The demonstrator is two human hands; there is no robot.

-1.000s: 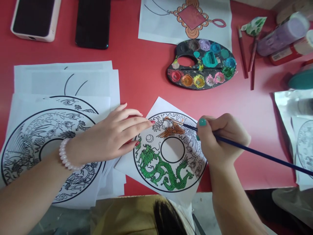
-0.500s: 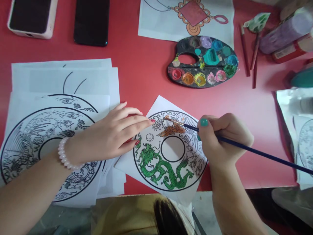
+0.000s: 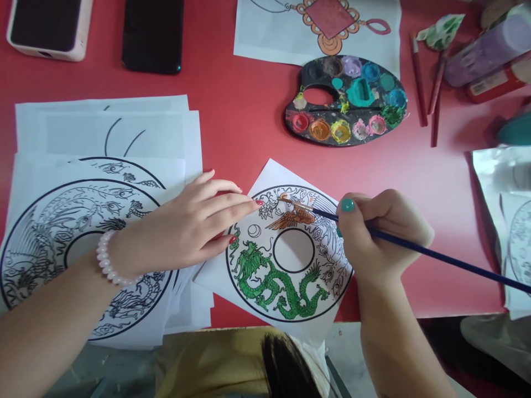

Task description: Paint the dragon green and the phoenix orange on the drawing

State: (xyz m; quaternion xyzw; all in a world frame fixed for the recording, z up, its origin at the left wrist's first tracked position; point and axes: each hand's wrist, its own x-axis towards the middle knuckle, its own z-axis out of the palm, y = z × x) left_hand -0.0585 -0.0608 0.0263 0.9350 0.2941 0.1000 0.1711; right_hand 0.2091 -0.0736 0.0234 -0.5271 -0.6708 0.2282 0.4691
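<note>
My right hand (image 3: 379,229) is closed around a paintbrush (image 3: 431,252) with a long dark blue handle. Its bristle tip rests on the head of a bird, partly painted orange, on a printed sheet (image 3: 293,251). That drawing is a ring with a green dragon along its lower part and uncoloured outlines elsewhere. My left hand (image 3: 199,221) lies flat, fingers stretched out, its fingertips on the left edge of the same sheet. Under that hand and forearm sits a stack of printed sheets (image 3: 45,221) with uncoloured bird and dragon outlines.
A black paint palette (image 3: 344,110) with several colours sits beyond the sheet. A painted knot picture (image 3: 274,41) lies behind it. Two phones, one black (image 3: 152,36), are at the far left. Brushes (image 3: 420,88) and paint bottles (image 3: 485,50) are at the right.
The brush tip stays at the bird's head, with hardly any movement of either hand. A small shift of the whole view moves the palette and phones slightly in the picture.
</note>
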